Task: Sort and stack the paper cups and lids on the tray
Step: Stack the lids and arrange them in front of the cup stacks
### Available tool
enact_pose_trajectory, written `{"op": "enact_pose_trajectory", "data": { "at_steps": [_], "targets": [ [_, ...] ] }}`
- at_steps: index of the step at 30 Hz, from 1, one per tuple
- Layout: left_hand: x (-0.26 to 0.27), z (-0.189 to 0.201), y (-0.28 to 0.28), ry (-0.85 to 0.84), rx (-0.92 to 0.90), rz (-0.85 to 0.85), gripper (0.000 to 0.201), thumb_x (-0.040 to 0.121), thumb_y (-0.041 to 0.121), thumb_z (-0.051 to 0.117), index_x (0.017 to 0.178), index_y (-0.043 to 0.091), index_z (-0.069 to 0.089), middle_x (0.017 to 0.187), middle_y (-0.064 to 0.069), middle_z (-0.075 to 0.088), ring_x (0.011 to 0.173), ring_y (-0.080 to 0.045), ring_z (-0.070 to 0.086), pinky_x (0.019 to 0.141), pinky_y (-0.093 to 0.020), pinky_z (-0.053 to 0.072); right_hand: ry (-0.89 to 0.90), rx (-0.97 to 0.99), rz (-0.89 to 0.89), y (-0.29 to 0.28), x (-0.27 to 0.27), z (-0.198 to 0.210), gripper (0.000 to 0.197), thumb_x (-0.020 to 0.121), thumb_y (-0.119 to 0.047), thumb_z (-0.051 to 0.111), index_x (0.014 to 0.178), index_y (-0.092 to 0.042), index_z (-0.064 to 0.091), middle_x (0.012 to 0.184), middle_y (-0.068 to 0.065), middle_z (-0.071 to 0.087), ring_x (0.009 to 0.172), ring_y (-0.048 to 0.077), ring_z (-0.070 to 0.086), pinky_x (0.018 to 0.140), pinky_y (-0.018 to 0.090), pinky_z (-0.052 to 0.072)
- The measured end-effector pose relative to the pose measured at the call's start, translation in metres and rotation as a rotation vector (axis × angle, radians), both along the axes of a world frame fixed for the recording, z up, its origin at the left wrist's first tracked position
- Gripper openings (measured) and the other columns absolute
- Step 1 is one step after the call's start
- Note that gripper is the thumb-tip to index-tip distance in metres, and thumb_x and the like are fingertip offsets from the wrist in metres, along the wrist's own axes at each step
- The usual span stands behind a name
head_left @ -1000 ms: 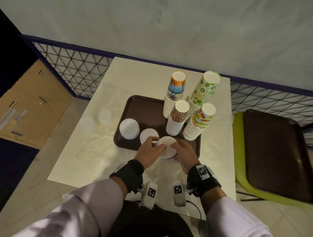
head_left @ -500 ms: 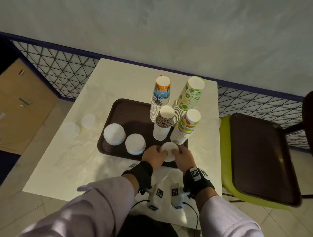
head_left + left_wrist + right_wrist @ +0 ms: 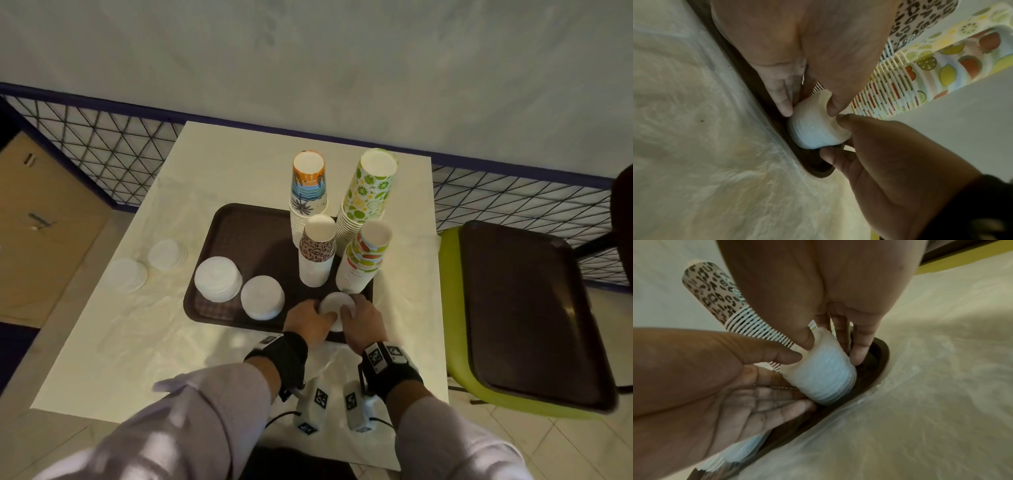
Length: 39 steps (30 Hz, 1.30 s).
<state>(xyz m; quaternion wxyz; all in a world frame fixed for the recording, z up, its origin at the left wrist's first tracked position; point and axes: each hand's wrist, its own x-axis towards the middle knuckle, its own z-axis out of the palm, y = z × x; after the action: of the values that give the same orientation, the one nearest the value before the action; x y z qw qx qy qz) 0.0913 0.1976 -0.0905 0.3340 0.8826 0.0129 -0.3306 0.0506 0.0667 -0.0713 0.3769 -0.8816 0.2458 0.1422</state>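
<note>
A small stack of white lids stands at the near right corner of the brown tray. My left hand grips its left side and my right hand its right side, fingers curled round it. The wrist views show the lid stack with its base down on the tray floor just inside the rim. Two more lid stacks sit on the tray to the left. Behind stand the leopard cups, fruit cups, beach cups and lime cups.
Two low piles of clear lids lie on the white table, left of the tray. A green chair carrying a second brown tray stands right of the table. A mesh fence runs behind.
Both hands have carried the lid stack a little to the right along the tray's near edge, away from the neighbouring lid stack and up to the fruit cups. The head view has shifted.
</note>
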Motion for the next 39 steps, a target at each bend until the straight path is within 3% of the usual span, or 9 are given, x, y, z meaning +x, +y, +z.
{"op": "enact_pose_trajectory", "data": {
  "at_steps": [8,14,17,20,23,28,31,35,39],
  "targets": [
    [0.003,-0.001,-0.004,0.058,-0.019,-0.017,0.045,0.098,0.043,0.06,0.131,0.013,0.065,0.125,-0.007,0.07,0.11,-0.023,0.064,0.085,-0.029,0.045,-0.021,-0.066,0.035,-0.005,-0.003,0.0,0.04,0.1,-0.022,0.048,0.139,-0.012,0.051,0.132,0.013,0.06,0.119,0.03,0.058,0.1,0.037,0.046],
    [-0.001,0.01,-0.001,0.023,-0.069,0.079,0.044,0.097,0.043,0.06,0.124,0.008,0.065,0.11,-0.005,0.07,0.084,-0.011,0.059,0.069,-0.023,0.043,-0.084,-0.046,0.013,-0.009,-0.01,0.005,0.042,0.101,-0.022,0.05,0.142,-0.011,0.048,0.138,0.012,0.058,0.123,0.03,0.056,0.101,0.034,0.043],
    [-0.004,0.033,0.009,-0.011,-0.095,0.138,0.055,0.098,0.043,0.06,0.141,0.009,0.053,0.125,-0.006,0.069,0.11,-0.023,0.064,0.093,-0.03,0.048,-0.184,-0.059,-0.013,-0.01,-0.021,0.014,0.04,0.099,-0.021,0.053,0.139,-0.011,0.053,0.135,0.011,0.058,0.121,0.03,0.055,0.101,0.036,0.043],
    [-0.008,0.062,0.028,-0.103,-0.166,0.186,0.044,0.099,0.039,0.064,0.134,0.016,0.051,0.092,0.006,0.068,0.093,-0.015,0.066,0.087,-0.03,0.05,-0.381,-0.152,-0.015,-0.009,-0.034,0.025,0.032,0.091,-0.01,0.062,0.123,-0.011,0.063,0.122,0.011,0.058,0.111,0.032,0.055,0.096,0.04,0.046],
    [-0.009,0.089,0.053,-0.221,-0.191,0.207,0.029,0.097,0.038,0.068,0.117,0.022,0.055,0.089,0.005,0.066,0.083,-0.013,0.065,0.072,-0.024,0.048,-0.54,-0.222,-0.017,-0.002,-0.042,0.04,0.025,0.084,-0.002,0.066,0.107,-0.012,0.069,0.109,0.01,0.056,0.099,0.031,0.053,0.086,0.033,0.042],
    [-0.009,0.114,0.11,-0.405,-0.19,0.287,0.019,0.1,0.037,0.065,0.106,0.02,0.059,0.087,0.009,0.064,0.08,-0.007,0.061,0.068,-0.021,0.046,-0.705,-0.177,0.098,0.034,-0.036,0.064,0.016,0.083,-0.005,0.068,0.096,-0.015,0.068,0.099,0.004,0.055,0.093,0.025,0.051,0.082,0.033,0.045],
    [-0.004,0.118,0.151,-0.453,-0.176,0.385,0.015,0.102,0.032,0.061,0.098,0.018,0.058,0.084,0.004,0.063,0.074,-0.01,0.059,0.061,-0.021,0.041,-0.683,-0.122,0.203,0.068,-0.021,0.078,0.01,0.087,-0.014,0.066,0.095,-0.018,0.068,0.099,0.001,0.053,0.092,0.023,0.051,0.081,0.033,0.045],
    [0.009,0.116,0.213,-0.441,-0.188,0.566,0.016,0.104,0.031,0.054,0.1,0.016,0.059,0.09,-0.004,0.065,0.082,-0.022,0.06,0.066,-0.031,0.044,-0.612,-0.001,0.341,0.12,0.009,0.089,0.019,0.089,-0.029,0.052,0.102,-0.021,0.064,0.104,-0.001,0.051,0.093,0.021,0.05,0.082,0.032,0.044],
    [0.026,0.112,0.273,-0.49,-0.143,0.709,0.012,0.103,0.027,0.055,0.108,0.016,0.058,0.092,0.005,0.06,0.083,-0.013,0.057,0.069,-0.024,0.04,-0.575,0.105,0.433,0.175,0.044,0.093,0.022,0.09,-0.028,0.05,0.108,-0.021,0.061,0.107,-0.003,0.051,0.096,0.02,0.052,0.087,0.036,0.048]
  ]
}}
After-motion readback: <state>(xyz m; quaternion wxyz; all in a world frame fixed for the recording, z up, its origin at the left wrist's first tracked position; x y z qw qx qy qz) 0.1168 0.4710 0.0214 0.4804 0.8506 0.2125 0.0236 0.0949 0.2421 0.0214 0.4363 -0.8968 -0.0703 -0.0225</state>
